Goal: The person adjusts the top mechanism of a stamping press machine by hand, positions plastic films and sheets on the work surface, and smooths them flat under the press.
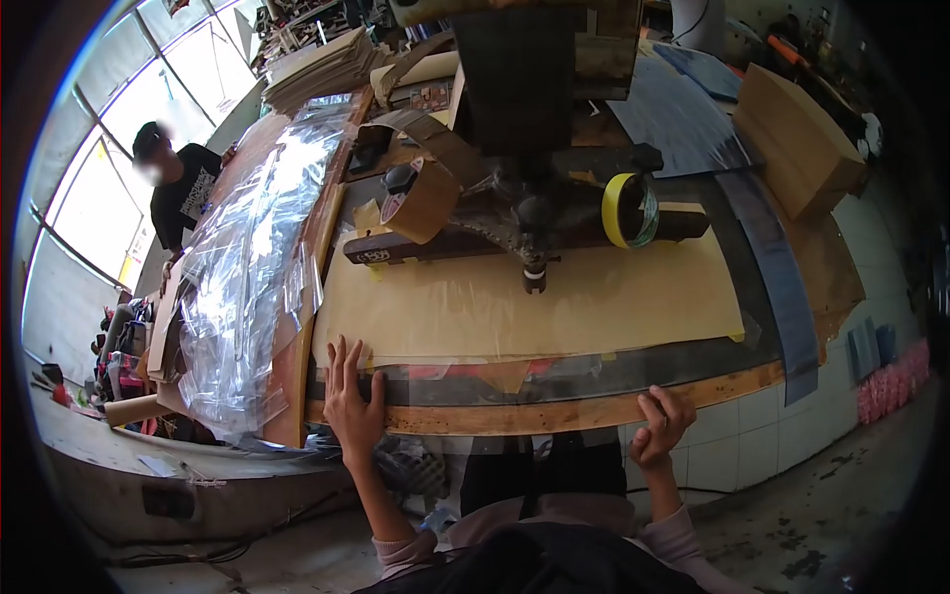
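My left hand [355,401] lies with fingers stretched out at the near left corner of the work table, its fingertips by the edge of a yellowish sheet [554,307]. At the table's wooden front edge [515,418], my right hand [662,426] has its fingers curled; whatever may be in them is too small to make out. The sheet lies flat on a dark mat [633,374]. Over it stands a machine head [534,272] with a dark bar [445,246] across. A brown tape roll [421,203] and a yellow tape roll [621,210] hang on its knobs.
Clear plastic film [247,257] covers a wooden board on the left. A person in a black shirt [183,193] stands beyond it. Stacked brown sheets [322,67] lie at the back left. On the right are a cardboard box [792,144] and blue-grey sheets [683,114].
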`<action>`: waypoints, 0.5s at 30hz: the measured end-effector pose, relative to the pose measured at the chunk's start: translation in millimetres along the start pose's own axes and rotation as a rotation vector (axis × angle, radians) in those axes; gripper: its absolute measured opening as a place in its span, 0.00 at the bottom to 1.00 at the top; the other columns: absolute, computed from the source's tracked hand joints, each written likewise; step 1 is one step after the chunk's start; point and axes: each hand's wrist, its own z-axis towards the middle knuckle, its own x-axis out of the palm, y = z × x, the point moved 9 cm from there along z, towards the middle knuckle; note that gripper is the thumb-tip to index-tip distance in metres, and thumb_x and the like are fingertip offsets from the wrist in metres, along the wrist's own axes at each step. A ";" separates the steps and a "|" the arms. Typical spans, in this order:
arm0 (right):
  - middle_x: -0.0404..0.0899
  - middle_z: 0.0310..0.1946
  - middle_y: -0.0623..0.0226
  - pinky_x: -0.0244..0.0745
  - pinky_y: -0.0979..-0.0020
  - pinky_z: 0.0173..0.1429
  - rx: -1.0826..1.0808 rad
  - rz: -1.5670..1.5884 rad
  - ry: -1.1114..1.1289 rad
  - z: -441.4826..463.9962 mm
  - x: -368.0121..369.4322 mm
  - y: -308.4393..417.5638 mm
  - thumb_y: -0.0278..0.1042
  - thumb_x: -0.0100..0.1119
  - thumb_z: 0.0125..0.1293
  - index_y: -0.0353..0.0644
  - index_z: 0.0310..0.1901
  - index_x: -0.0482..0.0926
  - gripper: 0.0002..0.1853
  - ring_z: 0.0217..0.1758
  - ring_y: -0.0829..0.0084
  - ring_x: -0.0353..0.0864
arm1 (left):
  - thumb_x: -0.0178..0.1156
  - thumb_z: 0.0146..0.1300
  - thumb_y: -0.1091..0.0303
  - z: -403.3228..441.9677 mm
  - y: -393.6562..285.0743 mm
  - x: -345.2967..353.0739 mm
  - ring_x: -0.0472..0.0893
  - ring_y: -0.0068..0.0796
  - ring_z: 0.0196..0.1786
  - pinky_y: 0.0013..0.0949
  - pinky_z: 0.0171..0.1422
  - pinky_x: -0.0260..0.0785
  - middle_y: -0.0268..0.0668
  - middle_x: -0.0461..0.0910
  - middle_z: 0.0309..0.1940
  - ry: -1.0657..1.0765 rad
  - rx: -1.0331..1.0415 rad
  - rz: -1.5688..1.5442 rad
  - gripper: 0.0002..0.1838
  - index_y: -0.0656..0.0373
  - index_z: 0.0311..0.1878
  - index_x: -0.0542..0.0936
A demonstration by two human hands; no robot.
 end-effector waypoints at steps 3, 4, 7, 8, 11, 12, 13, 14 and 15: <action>0.76 0.49 0.65 0.58 0.57 0.60 -0.040 -0.068 -0.120 -2.6 6.7 1.3 0.48 0.29 0.77 0.46 0.47 0.76 0.23 0.52 0.66 0.71 | 0.58 0.64 0.66 -2.3 0.9 -4.4 0.61 0.49 0.74 0.48 0.73 0.59 0.43 0.68 0.69 -0.063 0.009 -0.062 0.22 0.54 0.62 0.75; 0.75 0.48 0.65 0.57 0.58 0.60 -0.051 -0.084 -0.162 -3.9 8.8 1.4 0.48 0.29 0.77 0.46 0.47 0.75 0.22 0.51 0.67 0.71 | 0.58 0.64 0.67 -3.4 0.5 -6.3 0.61 0.49 0.74 0.48 0.72 0.60 0.43 0.68 0.69 -0.090 0.011 -0.088 0.21 0.54 0.61 0.76; 0.74 0.45 0.64 0.58 0.56 0.59 -0.082 -0.161 -0.215 -5.0 15.2 1.5 0.47 0.26 0.77 0.45 0.45 0.72 0.22 0.50 0.66 0.69 | 0.56 0.64 0.71 -13.1 0.6 -20.6 0.75 0.48 0.64 0.45 0.63 0.69 0.45 0.79 0.57 -0.335 0.031 -0.156 0.14 0.60 0.52 0.81; 0.74 0.45 0.64 0.58 0.57 0.59 -0.089 -0.182 -0.231 -5.1 15.5 1.8 0.47 0.26 0.77 0.45 0.46 0.72 0.22 0.50 0.67 0.69 | 0.55 0.64 0.71 -17.4 2.1 -23.3 0.78 0.48 0.61 0.44 0.61 0.71 0.46 0.81 0.54 -0.403 0.031 -0.195 0.13 0.61 0.50 0.82; 0.74 0.45 0.67 0.56 0.58 0.59 -0.057 -0.160 -0.239 -5.8 15.5 0.1 0.49 0.25 0.77 0.47 0.46 0.72 0.22 0.50 0.69 0.70 | 0.50 0.69 0.68 -26.3 -0.5 -25.7 0.84 0.45 0.49 0.40 0.53 0.76 0.46 0.84 0.46 -0.465 0.029 -0.309 0.14 0.66 0.47 0.82; 0.74 0.45 0.68 0.56 0.58 0.60 -0.043 -0.146 -0.247 -6.8 14.9 -0.7 0.50 0.26 0.76 0.48 0.46 0.73 0.22 0.50 0.70 0.71 | 0.49 0.70 0.66 -27.9 -5.2 -26.2 0.84 0.45 0.48 0.40 0.52 0.76 0.46 0.84 0.45 -0.467 0.045 -0.339 0.16 0.67 0.46 0.82; 0.75 0.45 0.67 0.55 0.57 0.60 -0.033 -0.131 -0.247 -8.1 15.0 -0.9 0.50 0.26 0.76 0.47 0.46 0.73 0.23 0.49 0.69 0.71 | 0.48 0.71 0.63 -33.8 -13.6 -28.3 0.84 0.44 0.47 0.40 0.51 0.76 0.46 0.84 0.44 -0.512 0.097 -0.393 0.18 0.67 0.45 0.82; 0.75 0.45 0.67 0.55 0.57 0.60 -0.022 -0.119 -0.251 -8.9 15.0 -1.8 0.50 0.26 0.76 0.47 0.45 0.73 0.23 0.49 0.69 0.72 | 0.46 0.72 0.61 -42.0 -24.3 -28.9 0.85 0.43 0.46 0.41 0.50 0.76 0.46 0.84 0.42 -0.558 0.153 -0.450 0.20 0.68 0.44 0.82; 0.75 0.45 0.67 0.55 0.57 0.61 -0.012 -0.109 -0.257 -9.1 14.3 -3.4 0.50 0.26 0.76 0.47 0.44 0.74 0.23 0.49 0.69 0.72 | 0.45 0.73 0.58 -51.0 -36.6 -28.9 0.85 0.42 0.45 0.41 0.50 0.76 0.46 0.84 0.41 -0.604 0.211 -0.511 0.22 0.69 0.43 0.82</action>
